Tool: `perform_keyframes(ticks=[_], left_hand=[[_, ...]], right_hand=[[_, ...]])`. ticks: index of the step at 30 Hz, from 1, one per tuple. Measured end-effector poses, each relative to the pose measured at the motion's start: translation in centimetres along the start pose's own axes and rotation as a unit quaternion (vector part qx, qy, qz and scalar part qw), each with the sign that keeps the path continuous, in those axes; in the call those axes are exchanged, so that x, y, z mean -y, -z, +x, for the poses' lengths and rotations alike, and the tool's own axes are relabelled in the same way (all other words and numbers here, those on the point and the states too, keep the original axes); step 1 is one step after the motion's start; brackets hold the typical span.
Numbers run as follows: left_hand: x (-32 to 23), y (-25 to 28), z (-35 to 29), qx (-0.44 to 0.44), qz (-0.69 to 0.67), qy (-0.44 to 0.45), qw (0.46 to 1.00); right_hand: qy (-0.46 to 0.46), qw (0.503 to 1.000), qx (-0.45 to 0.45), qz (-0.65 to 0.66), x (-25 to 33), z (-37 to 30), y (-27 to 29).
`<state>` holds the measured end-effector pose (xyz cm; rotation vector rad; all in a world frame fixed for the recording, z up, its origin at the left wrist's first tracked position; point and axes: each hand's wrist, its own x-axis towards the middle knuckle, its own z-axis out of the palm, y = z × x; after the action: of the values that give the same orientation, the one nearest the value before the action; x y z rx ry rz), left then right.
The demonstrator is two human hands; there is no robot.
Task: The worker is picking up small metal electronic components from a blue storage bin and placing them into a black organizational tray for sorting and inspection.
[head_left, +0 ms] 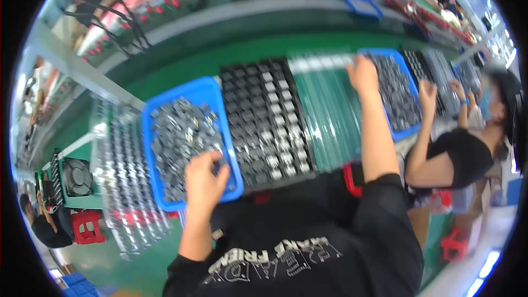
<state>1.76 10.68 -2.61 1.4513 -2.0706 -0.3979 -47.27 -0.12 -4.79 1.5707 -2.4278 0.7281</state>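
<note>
My left hand (203, 180) is over the near right part of a blue tray (147, 148) heaped with small dark grey parts (184, 137). Its thumb and fingers curl toward each other around a small dark grey part (219, 163), slightly blurred. To the right lies a black compartment tray (242, 99), many of its pockets filled with dark pieces and some with silvery-white ones. My right hand (364, 74) is stretched to the far right corner of a clear plastic tray (333, 121). Its fingers are drawn together, and what they hold, if anything, does not show.
A second blue tray (404, 133) of grey parts stands right of my right arm. Beside it, a co-worker in black (467, 157) handles things at the bench. Stacked clear blister trays (129, 170) jut over the bench edge at left, near a black fan (77, 177).
</note>
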Motion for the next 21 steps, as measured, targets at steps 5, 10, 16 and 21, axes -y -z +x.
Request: perform_keyframes(ticks=[5,10,16,21], left_hand=[[-0.2,0.8,-1.6,-0.046,-0.119,0.096,0.987],[0.1,2.9,-1.8,-0.11,-0.092,0.004,0.99],[1.7,3.8,-3.7,-0.096,-0.179,0.11,0.973],[0.9,4.4,-3.7,-0.121,-0.191,0.086,0.97]], right_hand=[[0.008,0.999,0.046,-0.02,-2.7,3.0,-2.5],[-0.015,0.997,0.063,-0.038,-1.7,3.3,-1.5],[-0.021,0.999,0.042,0.001,-0.3,3.0,-2.3],[0.028,0.998,-0.029,0.055,-4.2,2.6,-4.2]])
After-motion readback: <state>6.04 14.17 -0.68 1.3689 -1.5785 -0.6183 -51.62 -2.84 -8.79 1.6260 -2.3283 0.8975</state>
